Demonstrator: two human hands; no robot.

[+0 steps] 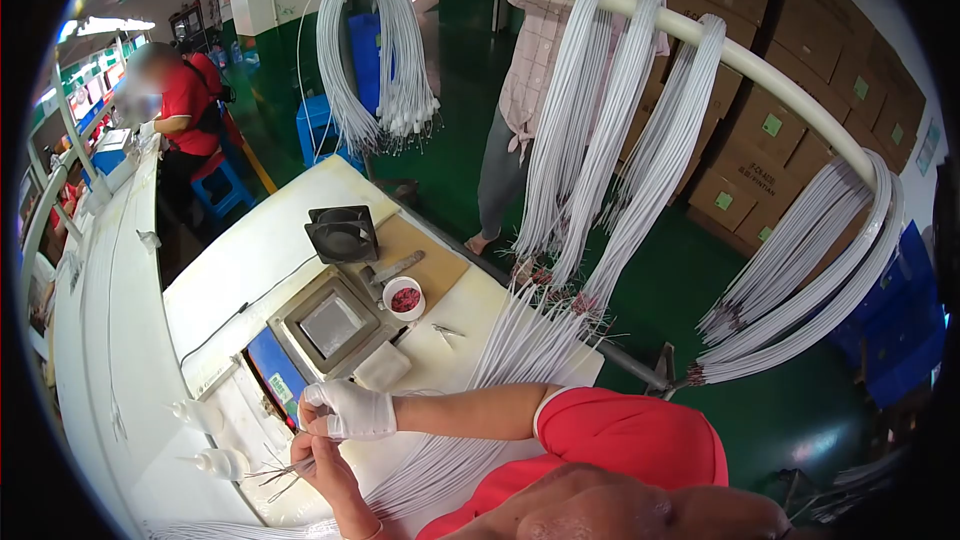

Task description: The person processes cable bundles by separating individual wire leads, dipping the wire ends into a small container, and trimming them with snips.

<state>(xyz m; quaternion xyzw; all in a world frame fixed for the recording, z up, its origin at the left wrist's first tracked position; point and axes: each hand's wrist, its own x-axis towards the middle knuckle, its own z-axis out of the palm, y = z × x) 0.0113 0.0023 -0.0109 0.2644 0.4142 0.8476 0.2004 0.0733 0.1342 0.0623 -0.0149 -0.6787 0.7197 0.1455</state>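
Observation:
My right hand (348, 410), in a white glove with bare fingertips, is closed in a pinch; what lies between its fingers is too small to make out. Just below it, my left hand (328, 478) is bare and closed on thin wires (275, 472), whose ends stick out to the left. The fingertips of both hands are close together. Long white wires (440, 470) lie across the bench under my right forearm. A square metal device (332, 325) stands beyond my hands, with a folded white cloth (383, 366) beside it.
A white cup of red bits (404, 298) and a black fan (342, 234) stand on the bench (235, 240). White bottles (218, 463) are at the left. Wire bundles hang from a curved rail (790, 90). One person (545, 50) stands behind it; another (190, 100) sits at far left.

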